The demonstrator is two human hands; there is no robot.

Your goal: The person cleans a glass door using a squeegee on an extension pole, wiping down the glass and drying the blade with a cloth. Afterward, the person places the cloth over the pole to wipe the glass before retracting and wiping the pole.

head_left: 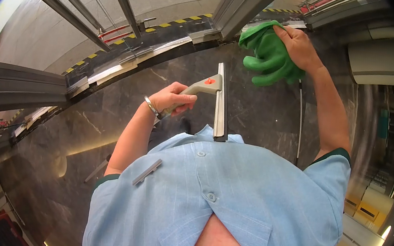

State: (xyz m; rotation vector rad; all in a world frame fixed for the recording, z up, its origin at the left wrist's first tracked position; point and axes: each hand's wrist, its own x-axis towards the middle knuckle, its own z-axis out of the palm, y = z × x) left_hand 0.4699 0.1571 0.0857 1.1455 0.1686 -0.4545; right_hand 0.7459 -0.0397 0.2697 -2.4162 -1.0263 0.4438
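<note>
My left hand [174,99] is wrapped round the grey handle of a squeegee [220,108]. The squeegee's long blade reaches from above the hand down to the front of my light blue shirt [230,176]. At the upper right, my right hand [299,47] pinches a green glove or cloth [271,56], which hangs in folds with finger-like parts spread to the left. The two hands are well apart, with the squeegee blade between them.
Metal posts [123,3] and a floor track [141,54] run along the upper left, beside yellow and black tape [177,22]. A thin pole [300,118] stands over the dark floor [109,112]. Shelves with yellow items [368,210] are at the right.
</note>
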